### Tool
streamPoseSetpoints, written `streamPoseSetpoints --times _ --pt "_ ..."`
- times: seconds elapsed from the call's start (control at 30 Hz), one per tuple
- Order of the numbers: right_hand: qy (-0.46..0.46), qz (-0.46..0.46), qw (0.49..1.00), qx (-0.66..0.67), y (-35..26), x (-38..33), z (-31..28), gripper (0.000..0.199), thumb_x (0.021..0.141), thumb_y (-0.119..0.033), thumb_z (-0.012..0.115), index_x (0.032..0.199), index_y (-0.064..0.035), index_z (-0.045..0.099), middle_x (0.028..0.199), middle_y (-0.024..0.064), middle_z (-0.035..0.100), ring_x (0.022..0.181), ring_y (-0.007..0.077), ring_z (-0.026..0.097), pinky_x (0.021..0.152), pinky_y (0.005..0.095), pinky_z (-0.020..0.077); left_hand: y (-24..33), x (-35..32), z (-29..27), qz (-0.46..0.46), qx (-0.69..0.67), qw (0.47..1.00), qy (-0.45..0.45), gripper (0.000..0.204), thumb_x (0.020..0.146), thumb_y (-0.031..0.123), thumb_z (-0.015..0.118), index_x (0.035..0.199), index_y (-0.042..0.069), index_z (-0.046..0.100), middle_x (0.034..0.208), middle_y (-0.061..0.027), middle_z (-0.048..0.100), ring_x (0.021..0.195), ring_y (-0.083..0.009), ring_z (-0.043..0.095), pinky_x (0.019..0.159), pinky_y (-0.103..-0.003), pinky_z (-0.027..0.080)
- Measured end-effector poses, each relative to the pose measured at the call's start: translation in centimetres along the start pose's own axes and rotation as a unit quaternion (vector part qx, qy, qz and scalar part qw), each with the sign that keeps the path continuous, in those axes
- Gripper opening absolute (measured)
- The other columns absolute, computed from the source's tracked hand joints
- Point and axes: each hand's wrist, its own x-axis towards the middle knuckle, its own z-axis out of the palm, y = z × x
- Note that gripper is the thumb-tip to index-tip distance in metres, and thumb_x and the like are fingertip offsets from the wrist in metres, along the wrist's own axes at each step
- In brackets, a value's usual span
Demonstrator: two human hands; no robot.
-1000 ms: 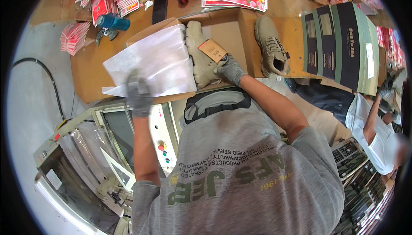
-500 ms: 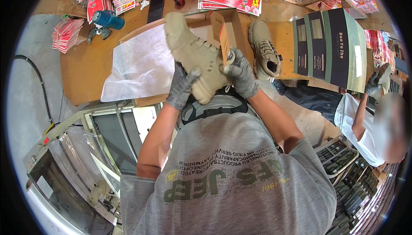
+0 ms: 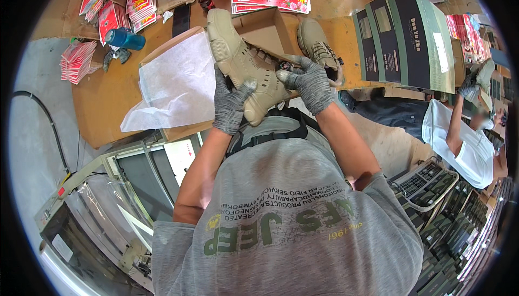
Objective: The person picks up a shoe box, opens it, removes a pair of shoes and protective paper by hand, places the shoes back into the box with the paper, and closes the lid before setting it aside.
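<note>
Above the desk (image 3: 102, 101) at upper centre of the frame, gripping a tan boot (image 3: 243, 68): left hand (image 3: 230, 104) clamped on its lower side, right hand (image 3: 311, 82) clamped near the laces, long axis running upper left to lower right, over an open box (image 3: 270, 25) beside white paper (image 3: 178, 85).

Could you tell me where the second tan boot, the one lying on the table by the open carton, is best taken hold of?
Probably at its ankle collar. The second tan boot lies on the table with its toe away from the person and its open collar nearest the right hand, so coming from the near right side and pinching the collar rim looks easiest.
</note>
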Motion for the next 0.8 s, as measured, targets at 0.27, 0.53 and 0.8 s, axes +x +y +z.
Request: streamPoseSetpoints --times 0.27,0.53,0.8 --pt "-0.010 -0.200 0.980 0.009 -1.3 -4.9 1.7 0.080 0.079 -0.009 0.081 0.148 0.0005 0.041 0.126 0.0182 0.063 0.109 0.0230 0.064 0.090 0.0344 0.0543 0.6 -0.3 -0.7 -0.104 -0.240 0.961 -0.084 0.079 0.089 0.033 0.075 0.151 0.004 0.035 0.140 -0.0143 0.054 0.125 -0.0270 0.056 0.109 -0.042 0.047" --pt "-0.023 -0.471 0.786 -0.400 -0.8 -3.6 2.7 0.085 0.073 -0.003 0.070 0.149 0.0015 0.033 0.113 0.0191 0.064 0.106 0.0427 0.061 0.113 0.0525 0.0335 0.4 -0.4 1.7 -0.039 0.052 0.998 -0.024 0.073 0.098 0.052 0.060 0.148 0.002 0.041 0.131 -0.0132 0.061 0.120 -0.0199 0.058 0.102 -0.033 0.048" --pt "-0.130 -0.390 0.890 -0.199 -2.0 -6.4 2.0 0.068 0.079 -0.003 0.076 0.140 -0.0010 0.047 0.107 0.0183 0.071 0.096 0.0325 0.070 0.087 0.0400 0.0562 -0.4 -0.7 1.9 -0.045 -0.141 0.987 -0.057 0.073 0.087 0.020 0.070 0.149 0.004 0.035 0.134 -0.0152 0.056 0.118 -0.0243 0.061 0.103 -0.036 0.052"
